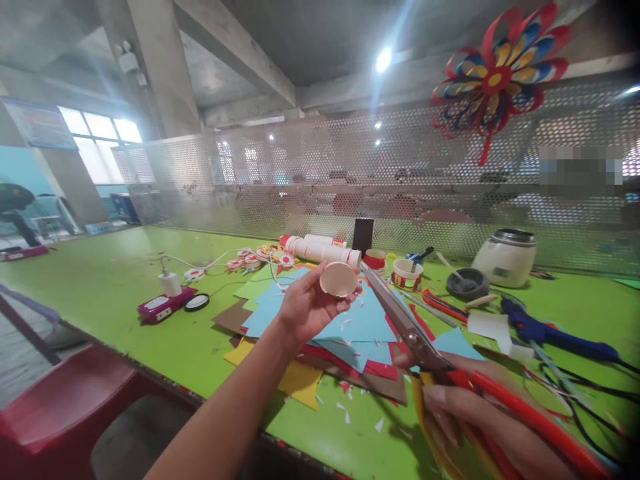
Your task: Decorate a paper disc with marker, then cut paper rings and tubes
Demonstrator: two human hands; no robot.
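- Scissors (415, 337) are gripped by the right hand (483, 410), fingers curled round the red handles.
- A round pale piece (339, 280) is pinched above coloured paper (320, 337) by the left hand's (303, 313) bent fingers.
- White cylinders (323, 251) are seen beyond.

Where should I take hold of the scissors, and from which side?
Probably by the red handles, from the near right: they slant toward that side, where the right hand holds them, while the tapering blades point forward.
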